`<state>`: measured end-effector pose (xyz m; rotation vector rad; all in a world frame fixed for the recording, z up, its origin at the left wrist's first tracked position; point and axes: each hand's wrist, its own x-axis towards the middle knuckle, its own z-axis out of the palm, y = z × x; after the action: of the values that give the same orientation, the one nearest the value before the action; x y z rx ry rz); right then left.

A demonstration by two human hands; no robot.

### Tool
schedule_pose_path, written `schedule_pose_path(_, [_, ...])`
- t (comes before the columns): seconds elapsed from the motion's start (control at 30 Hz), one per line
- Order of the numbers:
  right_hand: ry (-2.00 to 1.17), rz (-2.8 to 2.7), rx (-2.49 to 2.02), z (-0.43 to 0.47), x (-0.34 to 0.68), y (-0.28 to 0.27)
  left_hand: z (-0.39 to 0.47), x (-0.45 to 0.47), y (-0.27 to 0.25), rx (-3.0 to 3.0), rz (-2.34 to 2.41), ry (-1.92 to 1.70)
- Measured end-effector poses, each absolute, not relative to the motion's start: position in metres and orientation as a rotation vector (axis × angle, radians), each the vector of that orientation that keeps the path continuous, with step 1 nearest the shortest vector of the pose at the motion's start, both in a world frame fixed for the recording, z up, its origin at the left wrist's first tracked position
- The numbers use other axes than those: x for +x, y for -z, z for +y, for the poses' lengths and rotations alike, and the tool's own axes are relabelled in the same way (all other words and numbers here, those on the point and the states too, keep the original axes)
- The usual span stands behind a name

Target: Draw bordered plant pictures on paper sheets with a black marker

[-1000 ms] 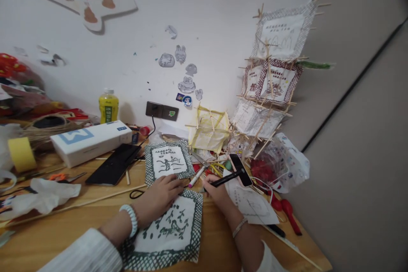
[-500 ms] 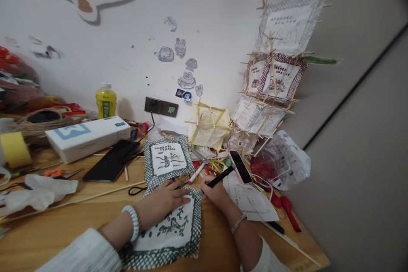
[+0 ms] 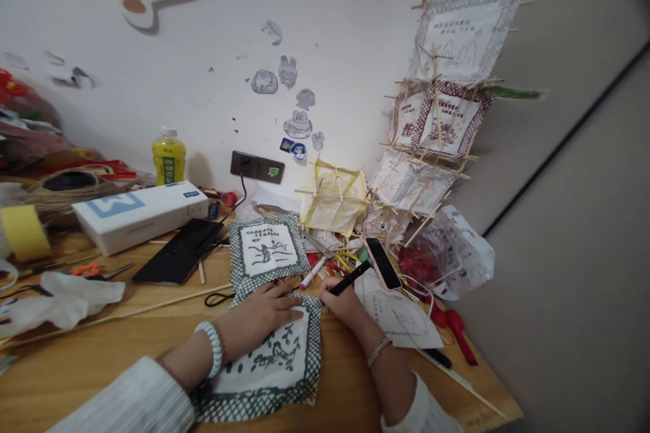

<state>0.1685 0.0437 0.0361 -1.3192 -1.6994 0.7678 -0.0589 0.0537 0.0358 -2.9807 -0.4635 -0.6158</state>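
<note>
My left hand [image 3: 261, 316] lies flat with fingers stretched on a drawn sheet [image 3: 277, 379], which has a dark green crosshatched border and leafy branches on white. In my right hand [image 3: 341, 299] is a black marker pen [image 3: 351, 279], its tip down at the sheet's upper right corner. Just beyond, a second drawn sheet [image 3: 269, 250] with the same border bears writing and a picture; it meets the near sheet at its lower edge. A white marker with a purple end [image 3: 313, 272] rests between that sheet and my right hand.
A pink-edged phone [image 3: 383, 264] lies beside the pen, above a printed paper [image 3: 401, 314]. A stick-and-paper tower [image 3: 431, 115] and a yellow paper frame [image 3: 334, 199] stand behind. On the left are a black tablet-like device [image 3: 175, 254], a white box [image 3: 142, 216] and a yellow bottle [image 3: 169, 157].
Both hands stay nearly in place, and the pen tip is still at the sheet's corner. The view has shifted very slightly.
</note>
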Motion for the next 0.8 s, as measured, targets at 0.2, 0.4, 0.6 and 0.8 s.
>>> schedule_pose_path(0.2, [-0.803,-1.687,-1.323,0.0436,0.1700,-0.0354,0.0526,-0.0587,-0.0405,-3.003,-0.449,0.589])
schedule_pose_path(0.4, [-0.845,-1.666,-1.333,0.0437,0.1714,-0.0381,0.0514,-0.0583,-0.0427,-2.998,-0.452,0.588])
schedule_pose_path(0.6, [-0.832,-1.608,-1.352,0.0468,0.1730,-0.0378,0.0519,-0.0586,-0.0413,-2.995,-0.445,0.612])
schedule_pose_path(0.8, [-0.809,-1.613,-1.360,0.0448,0.1701,-0.0388,0.0534,-0.0584,-0.0383,-2.996,-0.434,0.627])
